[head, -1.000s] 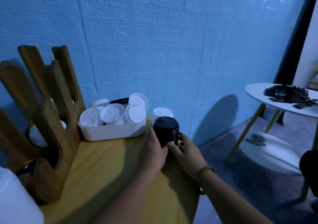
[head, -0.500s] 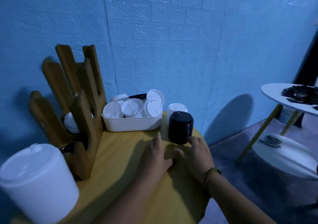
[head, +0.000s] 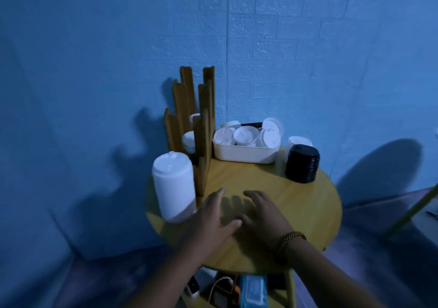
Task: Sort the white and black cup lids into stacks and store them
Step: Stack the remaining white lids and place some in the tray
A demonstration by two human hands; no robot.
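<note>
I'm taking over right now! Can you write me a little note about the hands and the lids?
Left hand: open, holds nothing, over the table.
Right hand: open, holds nothing, beside the left.
Black stack: stands on the table's right side.
White stack: stands on the left, next to the rack.
Done: those two stacks are built.
Left: loose white lids lie jumbled in the bin. Stack them, then probably put all the stacks away.

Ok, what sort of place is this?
Likely a small indoor drinks corner: a round wooden table against a blue brick-pattern wall, holding a wooden rack and a white tub of cup lids.
</note>
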